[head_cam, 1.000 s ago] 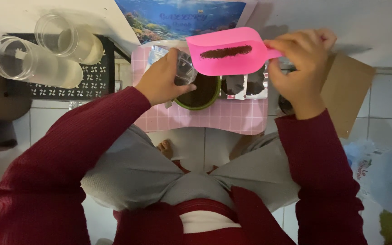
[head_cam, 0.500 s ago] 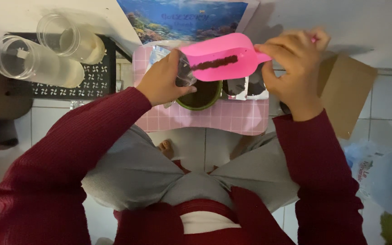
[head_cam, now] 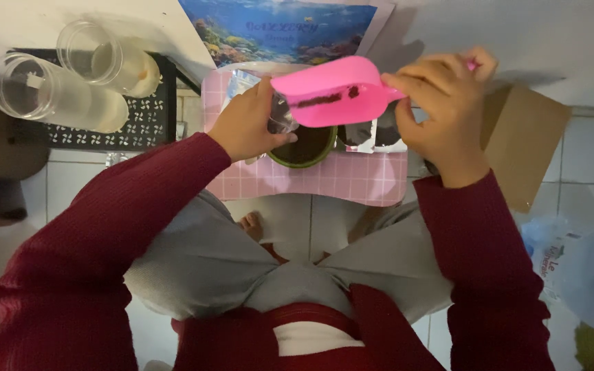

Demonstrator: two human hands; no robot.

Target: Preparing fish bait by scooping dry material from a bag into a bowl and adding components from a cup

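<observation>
Gripping the pink plastic scoop (head_cam: 331, 93) by its handle, the right hand (head_cam: 441, 110) holds it lengthwise above the round green pot (head_cam: 305, 145), which the left hand (head_cam: 245, 127) clasps.

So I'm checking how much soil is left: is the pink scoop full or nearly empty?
Nearly empty. The pink scoop in the right hand shows only a thin dark streak of soil, above the green pot.

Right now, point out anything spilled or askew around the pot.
Nothing is spilled. The pink scoop in the right hand is tilted above the green pot, with a streak of dark soil clinging inside it. The left hand steadies the pot on the pink mat.
</observation>
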